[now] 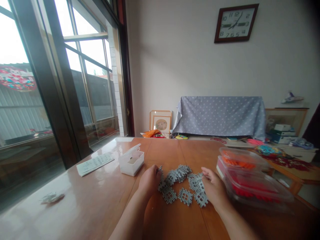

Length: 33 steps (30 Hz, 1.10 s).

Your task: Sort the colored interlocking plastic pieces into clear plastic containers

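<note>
Several grey plastic interlocking building pieces (185, 196), square with notched edges and a window-like cross in the middle, lie in a loose ring on the brown table (175, 223). Some overlap in a fanned row at the back. At the left of this ring, my left hand (148, 181) has its fingers curled against the edge of a grey piece that stands tilted; part of the grip is hidden. On the other side, my right hand (213, 186) rests beside the overlapping pieces, touching them, with its fingers loosely extended and partly hidden.
Left of the pieces stands a small clear plastic box (131, 164) with its lid up. Farther left are a folded paper (95, 163) and a small clear packet (52, 197). Lidded clear containers of orange (237, 160) and red pieces (252, 186) sit at the right.
</note>
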Tool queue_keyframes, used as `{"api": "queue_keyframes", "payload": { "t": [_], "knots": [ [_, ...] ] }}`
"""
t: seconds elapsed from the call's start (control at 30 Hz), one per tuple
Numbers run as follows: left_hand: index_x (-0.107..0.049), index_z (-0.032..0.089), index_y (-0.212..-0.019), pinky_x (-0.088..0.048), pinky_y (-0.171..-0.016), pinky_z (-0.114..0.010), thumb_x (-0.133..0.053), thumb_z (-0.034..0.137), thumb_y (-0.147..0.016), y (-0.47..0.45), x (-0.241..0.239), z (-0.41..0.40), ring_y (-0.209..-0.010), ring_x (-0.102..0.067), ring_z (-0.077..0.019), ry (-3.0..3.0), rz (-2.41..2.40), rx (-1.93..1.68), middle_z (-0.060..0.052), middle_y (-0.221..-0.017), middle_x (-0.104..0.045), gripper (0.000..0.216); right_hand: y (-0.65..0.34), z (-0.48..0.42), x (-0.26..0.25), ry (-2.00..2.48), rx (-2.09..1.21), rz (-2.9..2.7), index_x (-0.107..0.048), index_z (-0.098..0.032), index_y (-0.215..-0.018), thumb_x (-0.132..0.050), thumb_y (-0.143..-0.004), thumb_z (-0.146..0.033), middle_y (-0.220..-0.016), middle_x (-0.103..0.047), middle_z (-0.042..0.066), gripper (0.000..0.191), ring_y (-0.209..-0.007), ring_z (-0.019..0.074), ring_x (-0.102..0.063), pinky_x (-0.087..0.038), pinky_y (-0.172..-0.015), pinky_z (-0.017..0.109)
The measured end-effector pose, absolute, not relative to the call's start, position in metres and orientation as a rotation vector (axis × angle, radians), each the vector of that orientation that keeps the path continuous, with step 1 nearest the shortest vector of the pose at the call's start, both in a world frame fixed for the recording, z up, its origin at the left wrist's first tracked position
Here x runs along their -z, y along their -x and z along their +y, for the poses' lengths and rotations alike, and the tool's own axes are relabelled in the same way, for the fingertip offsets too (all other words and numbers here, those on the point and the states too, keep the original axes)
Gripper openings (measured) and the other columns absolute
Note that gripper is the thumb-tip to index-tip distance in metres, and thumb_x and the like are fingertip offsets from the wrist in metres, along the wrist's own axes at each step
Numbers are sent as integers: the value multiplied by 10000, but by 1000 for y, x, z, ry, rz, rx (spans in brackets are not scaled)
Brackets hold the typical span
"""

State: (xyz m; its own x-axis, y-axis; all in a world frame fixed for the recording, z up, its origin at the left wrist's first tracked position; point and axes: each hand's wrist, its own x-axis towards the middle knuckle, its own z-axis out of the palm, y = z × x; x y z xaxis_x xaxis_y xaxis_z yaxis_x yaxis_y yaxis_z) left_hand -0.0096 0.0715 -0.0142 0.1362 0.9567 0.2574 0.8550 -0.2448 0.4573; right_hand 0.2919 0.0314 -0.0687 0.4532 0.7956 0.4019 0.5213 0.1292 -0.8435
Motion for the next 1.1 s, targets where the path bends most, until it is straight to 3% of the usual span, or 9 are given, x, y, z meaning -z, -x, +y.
{"api": "queue_keyframes", "payload": {
  "t": [0.13, 0.37, 0.57, 0.77, 1.0, 1.1],
  "knots": [
    [-609, 251, -1031, -418, -708, -282, -501, 319, -944, 10, 9, 68, -969, -695, -233, -2154, 1945, -632, -55, -1040, -753, 155, -292, 32, 72, 1526, -356, -1187, -642, -210, -1307, -513, -793, -288, -1209, -707, 107, 536, -1097, 236, -687, -517, -1003, 389],
    [-611, 240, -1015, -444, -747, -313, -494, 308, -928, 9, 2, 61, -992, -703, -269, -2209, 2109, -509, -87, -1070, -755, 161, -287, 29, 72, 1540, -399, -1186, -616, -202, -1335, -504, -781, -257, -1249, -691, 112, 568, -1148, 242, -663, -497, -1031, 406],
    [-645, 238, -993, -446, -723, -284, -547, 331, -908, 12, 7, 69, -954, -695, -240, -2019, 1945, -727, -66, -1032, -755, 160, -285, 23, 66, 1668, -252, -1278, -637, -215, -1309, -503, -825, -301, -1216, -715, 97, 510, -1146, 267, -662, -491, -1028, 430],
    [-644, 174, -1030, -466, -679, -253, -536, 244, -899, 12, 12, 80, -859, -691, -200, -1761, 1743, -890, -65, -923, -747, 184, -274, 17, 55, 1678, 1, -1402, -663, -201, -1254, -479, -880, -368, -1216, -715, 105, 449, -1180, 296, -626, -460, -1059, 455],
    [-568, 199, -1235, -472, -889, -386, -471, 243, -912, 20, 6, 67, -1132, -621, -294, -1896, 2069, -795, -138, -1274, -659, 340, -258, 13, 41, 1593, 85, -1472, -612, -204, -1311, -464, -914, -392, -1296, -662, 111, 463, -1254, 286, -576, -428, -1107, 457],
    [-573, 224, -1253, -443, -949, -446, -477, 250, -899, 18, 3, 58, -1205, -562, -332, -2023, 2136, -700, -139, -1328, -617, 368, -251, 13, 37, 1591, 23, -1493, -589, -220, -1339, -481, -909, -407, -1323, -642, 111, 481, -1272, 290, -572, -436, -1104, 461]
  ]
}}
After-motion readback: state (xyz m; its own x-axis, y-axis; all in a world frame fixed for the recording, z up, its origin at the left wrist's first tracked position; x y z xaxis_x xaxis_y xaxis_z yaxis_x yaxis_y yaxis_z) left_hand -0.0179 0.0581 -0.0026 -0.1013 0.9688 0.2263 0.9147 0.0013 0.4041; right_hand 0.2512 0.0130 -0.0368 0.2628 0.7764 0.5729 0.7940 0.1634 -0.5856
